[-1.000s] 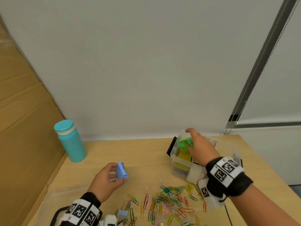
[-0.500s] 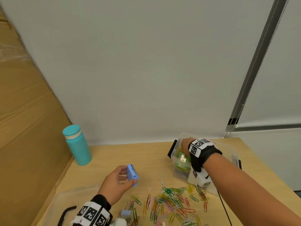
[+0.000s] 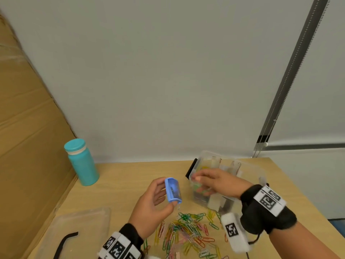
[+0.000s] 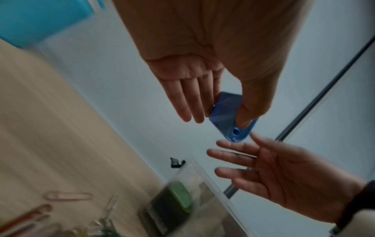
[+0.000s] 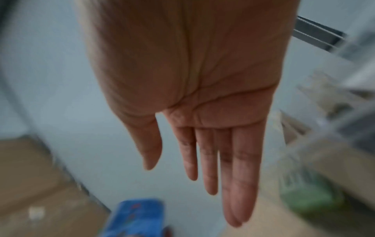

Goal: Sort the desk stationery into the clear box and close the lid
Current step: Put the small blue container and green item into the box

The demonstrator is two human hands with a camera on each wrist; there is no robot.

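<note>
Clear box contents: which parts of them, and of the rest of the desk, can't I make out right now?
- Clear box: in the head view the right hand covers its front compartments; the right wrist view is motion-blurred.
- Green item: blurred in the left wrist view, type unclear.
- Paper clips: cut off by the head view's bottom edge.
- Blue sharpener: the left hand hides its far side.

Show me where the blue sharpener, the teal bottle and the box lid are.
blue sharpener (image 3: 173,192): head view, middle of its clear blue body, held in the left hand.
teal bottle (image 3: 83,165): head view, middle of its side wall.
box lid (image 3: 89,221): head view, bare clear panel near its right edge.
</note>
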